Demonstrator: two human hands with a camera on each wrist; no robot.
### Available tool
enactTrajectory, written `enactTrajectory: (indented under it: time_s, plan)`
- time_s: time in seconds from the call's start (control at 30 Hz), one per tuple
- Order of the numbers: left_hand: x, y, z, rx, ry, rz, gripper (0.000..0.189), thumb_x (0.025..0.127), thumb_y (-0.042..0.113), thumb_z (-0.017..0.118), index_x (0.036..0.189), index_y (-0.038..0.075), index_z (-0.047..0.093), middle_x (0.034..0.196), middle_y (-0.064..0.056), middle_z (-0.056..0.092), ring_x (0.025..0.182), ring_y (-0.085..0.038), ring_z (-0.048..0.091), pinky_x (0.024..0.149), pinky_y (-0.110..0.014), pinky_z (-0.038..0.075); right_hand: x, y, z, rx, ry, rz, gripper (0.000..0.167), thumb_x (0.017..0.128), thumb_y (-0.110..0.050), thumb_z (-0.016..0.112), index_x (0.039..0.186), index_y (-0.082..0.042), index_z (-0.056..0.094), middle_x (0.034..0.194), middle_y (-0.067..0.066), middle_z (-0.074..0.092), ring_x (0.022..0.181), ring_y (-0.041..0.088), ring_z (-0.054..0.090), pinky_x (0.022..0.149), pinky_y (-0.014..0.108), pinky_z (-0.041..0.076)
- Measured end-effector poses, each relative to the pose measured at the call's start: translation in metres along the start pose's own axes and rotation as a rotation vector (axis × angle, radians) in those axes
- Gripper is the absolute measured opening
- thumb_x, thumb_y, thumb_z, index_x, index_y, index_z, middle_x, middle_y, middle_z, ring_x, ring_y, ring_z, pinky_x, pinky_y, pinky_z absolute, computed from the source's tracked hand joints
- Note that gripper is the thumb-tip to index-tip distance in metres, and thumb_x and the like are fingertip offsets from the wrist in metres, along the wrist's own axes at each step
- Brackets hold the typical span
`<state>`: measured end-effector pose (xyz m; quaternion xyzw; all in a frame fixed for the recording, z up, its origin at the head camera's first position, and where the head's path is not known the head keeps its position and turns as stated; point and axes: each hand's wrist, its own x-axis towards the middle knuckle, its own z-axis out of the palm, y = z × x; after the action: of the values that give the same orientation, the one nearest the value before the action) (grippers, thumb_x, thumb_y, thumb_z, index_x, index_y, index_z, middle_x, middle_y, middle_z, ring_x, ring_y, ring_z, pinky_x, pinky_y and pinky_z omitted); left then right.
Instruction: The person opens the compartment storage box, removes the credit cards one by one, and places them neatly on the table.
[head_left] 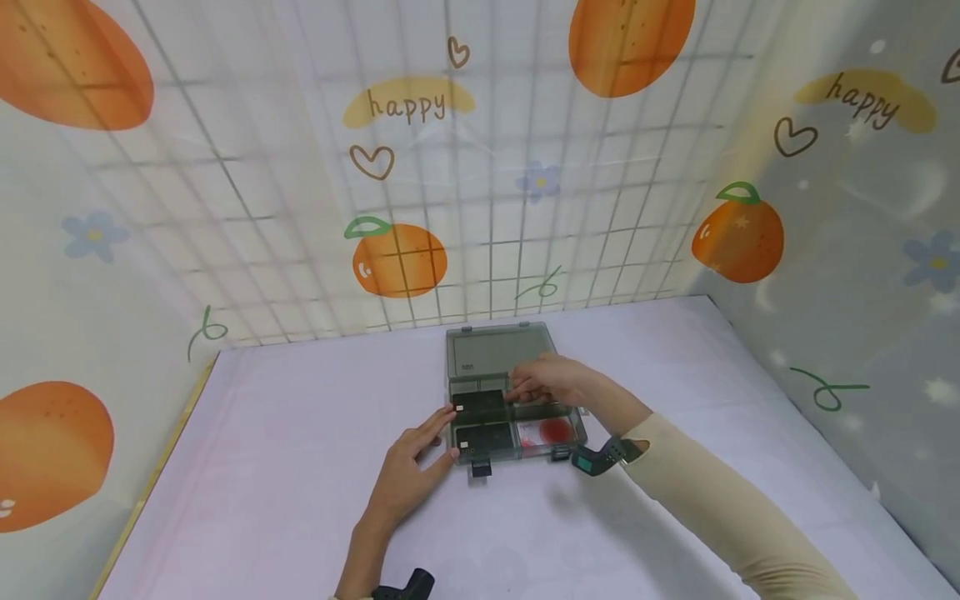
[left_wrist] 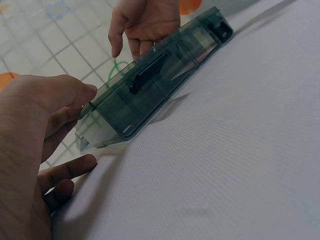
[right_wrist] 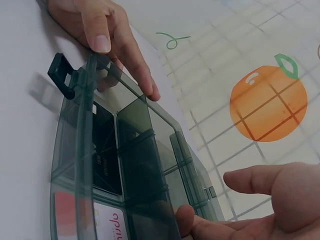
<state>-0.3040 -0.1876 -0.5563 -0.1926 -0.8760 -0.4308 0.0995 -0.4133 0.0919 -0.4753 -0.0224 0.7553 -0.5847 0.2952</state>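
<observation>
A translucent green compartment box point(left_wrist: 112, 117) lies on the table, its lid point(head_left: 495, 352) folded back toward the wall. One black card point(head_left: 480, 402) sits in the back left compartment and another black card point(head_left: 483, 437) in the front left. The front right compartment holds a red and white card point(head_left: 551, 432). At the box's left side, my left hand point(head_left: 408, 467) touches the wall with extended thumb and fingers. My right hand point(head_left: 551, 379) reaches into the back right compartment, its thumb held apart from the fingers in the right wrist view. Anything beneath those fingertips is hidden.
Two dark latches hang at the box's front, including the left latch point(head_left: 481, 469). Behind the white table point(head_left: 300, 417) is a patterned curtain point(head_left: 420, 183) with oranges and grid lines. Dark devices are strapped to both wrists, including the right wrist device point(head_left: 597, 457).
</observation>
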Motion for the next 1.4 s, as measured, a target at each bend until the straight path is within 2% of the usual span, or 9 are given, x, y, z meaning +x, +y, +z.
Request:
enactTrajectory:
  time_s: [0.17,0.37,0.6,0.83,1.0,1.2,1.4]
  plan:
    - [-0.0001,-0.0002,0.0000,-0.005,-0.002,-0.008,0.055,0.095,0.038,0.069,0.147,0.029,0.053,0.151,0.022,0.044,0.104,-0.009,0.058,0.087,-0.042,0.046,-0.0015,-0.0012,0.0023,-0.008,-0.012,0.005,0.036,0.100,-0.022,0.056,0.112,0.012,0.061,0.118,0.022,0.069,0.087,0.024,0.066,0.067,0.029,0.034]
    - [-0.0003,-0.0004,0.0002,-0.005,-0.004,-0.009,0.055,0.095,0.038,0.069,0.147,0.029,0.053,0.151,0.021,0.044,0.104,-0.010,0.058,0.087,-0.043,0.047,0.0005,-0.0011,0.0041,-0.006,-0.010,0.008,0.032,0.101,-0.021,0.056,0.105,0.010,0.063,0.116,0.022,0.070,0.085,0.022,0.065,0.067,0.030,0.032]
    - [-0.0002,-0.0013,0.0010,-0.003,-0.001,-0.003,0.055,0.095,0.038,0.069,0.147,0.029,0.053,0.151,0.022,0.043,0.104,-0.010,0.058,0.087,-0.044,0.046,-0.0002,-0.0019,0.0032,-0.019,-0.004,0.018,0.038,0.101,-0.022,0.055,0.118,0.012,0.060,0.118,0.020,0.070,0.089,0.024,0.065,0.068,0.030,0.034]
    - [-0.0005,-0.0023,0.0015,0.015,0.004,0.009,0.055,0.095,0.040,0.068,0.147,0.029,0.053,0.151,0.020,0.043,0.104,-0.010,0.059,0.087,-0.042,0.046,-0.0011,-0.0050,0.0028,-0.060,-0.036,0.031,0.045,0.101,-0.025,0.056,0.128,0.010,0.056,0.117,0.020,0.070,0.084,0.022,0.063,0.068,0.030,0.032]
    - [-0.0008,-0.0019,0.0001,0.026,0.016,0.022,0.055,0.095,0.035,0.070,0.147,0.028,0.053,0.151,0.018,0.045,0.103,-0.009,0.058,0.087,-0.043,0.046,-0.0001,-0.0035,0.0036,-0.017,-0.053,0.019,0.047,0.101,-0.026,0.055,0.133,0.009,0.053,0.118,0.021,0.070,0.086,0.023,0.062,0.070,0.032,0.032]
    - [-0.0011,-0.0027,0.0022,0.015,0.015,0.031,0.055,0.095,0.038,0.069,0.147,0.026,0.054,0.152,0.017,0.045,0.104,-0.010,0.059,0.088,-0.043,0.046,-0.0005,-0.0028,0.0044,-0.030,-0.027,0.016,0.045,0.101,-0.025,0.055,0.128,0.010,0.057,0.119,0.020,0.069,0.089,0.025,0.064,0.071,0.032,0.034]
    - [-0.0004,-0.0006,0.0019,0.009,0.011,0.019,0.055,0.095,0.040,0.068,0.147,0.028,0.053,0.151,0.018,0.045,0.104,-0.012,0.059,0.087,-0.043,0.046,-0.0025,-0.0041,0.0022,-0.045,-0.010,0.014,0.038,0.100,-0.025,0.057,0.112,0.010,0.062,0.118,0.020,0.070,0.096,0.031,0.065,0.074,0.033,0.038]
